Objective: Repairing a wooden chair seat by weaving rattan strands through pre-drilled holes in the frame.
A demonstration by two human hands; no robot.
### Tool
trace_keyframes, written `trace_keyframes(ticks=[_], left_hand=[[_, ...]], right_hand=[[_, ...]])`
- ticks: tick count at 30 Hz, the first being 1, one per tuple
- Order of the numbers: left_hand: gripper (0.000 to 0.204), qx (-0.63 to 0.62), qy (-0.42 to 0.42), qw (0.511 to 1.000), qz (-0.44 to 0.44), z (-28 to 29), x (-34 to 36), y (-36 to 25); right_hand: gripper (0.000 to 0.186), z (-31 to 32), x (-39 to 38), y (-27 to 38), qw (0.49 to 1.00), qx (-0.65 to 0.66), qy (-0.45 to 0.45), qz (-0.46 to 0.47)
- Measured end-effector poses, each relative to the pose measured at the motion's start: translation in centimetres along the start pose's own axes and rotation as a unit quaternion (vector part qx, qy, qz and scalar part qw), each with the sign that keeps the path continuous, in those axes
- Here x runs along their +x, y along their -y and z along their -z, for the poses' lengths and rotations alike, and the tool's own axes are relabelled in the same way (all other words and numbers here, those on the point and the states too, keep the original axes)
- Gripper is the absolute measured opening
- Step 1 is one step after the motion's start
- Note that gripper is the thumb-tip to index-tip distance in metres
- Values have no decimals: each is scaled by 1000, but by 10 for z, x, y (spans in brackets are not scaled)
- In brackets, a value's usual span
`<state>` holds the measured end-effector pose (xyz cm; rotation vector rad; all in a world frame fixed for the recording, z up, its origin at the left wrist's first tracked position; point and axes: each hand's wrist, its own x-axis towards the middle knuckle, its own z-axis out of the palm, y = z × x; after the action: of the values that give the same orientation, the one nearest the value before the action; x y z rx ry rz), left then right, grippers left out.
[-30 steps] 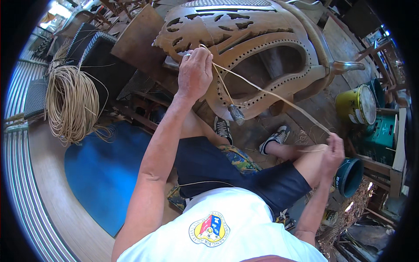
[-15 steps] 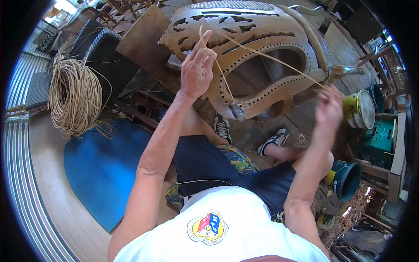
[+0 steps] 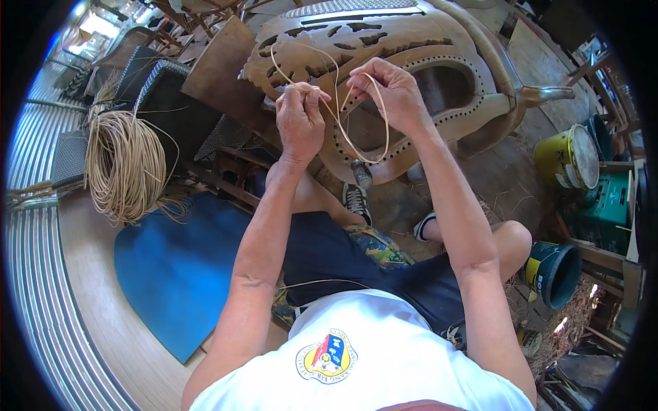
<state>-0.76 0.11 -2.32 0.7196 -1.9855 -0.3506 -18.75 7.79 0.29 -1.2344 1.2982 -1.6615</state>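
A thin pale rattan cane strand (image 3: 387, 122) hangs in loops between my two hands, in front of a carved wooden chair frame (image 3: 449, 131). My left hand (image 3: 301, 123) is closed, pinching the strand between thumb and fingers above the frame's lower left side. Close by on its right, my right hand (image 3: 387, 92) pinches another part of the strand over the oval opening. Small holes line the rim of that opening. A dark, stubby peg-like piece (image 3: 362, 174) sits at the frame's near edge, below the loop.
On the left, a big coil of rattan cane (image 3: 127, 164) hangs beside dark woven panels. A blue board (image 3: 178, 267) lies near my left arm. To the right stand a yellow bucket (image 3: 555, 161), a dark green bucket (image 3: 558, 274) and a green crate (image 3: 603, 212).
My right hand has come in from the far right to beside my left hand. The strand, stretched taut before, now hangs in slack loops. My left hand has shifted slightly down.
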Motion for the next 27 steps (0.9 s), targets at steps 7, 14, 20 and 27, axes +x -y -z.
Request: trace_keyframes(ticks=[7, 14, 20, 27], left_hand=[[9, -39, -12, 999, 13, -3, -1, 3], [7, -15, -18, 1000, 4, -5, -1, 6], [7, -7, -23, 1000, 14, -3, -1, 3], [10, 67, -71, 995, -32, -7, 2, 6]], right_hand=[[10, -4, -24, -8, 999, -12, -24, 28], [11, -16, -30, -7, 979, -123, -14, 165], [9, -14, -29, 9, 959, -196, 68, 192], [10, -10, -17, 14, 968, -167, 103, 153]])
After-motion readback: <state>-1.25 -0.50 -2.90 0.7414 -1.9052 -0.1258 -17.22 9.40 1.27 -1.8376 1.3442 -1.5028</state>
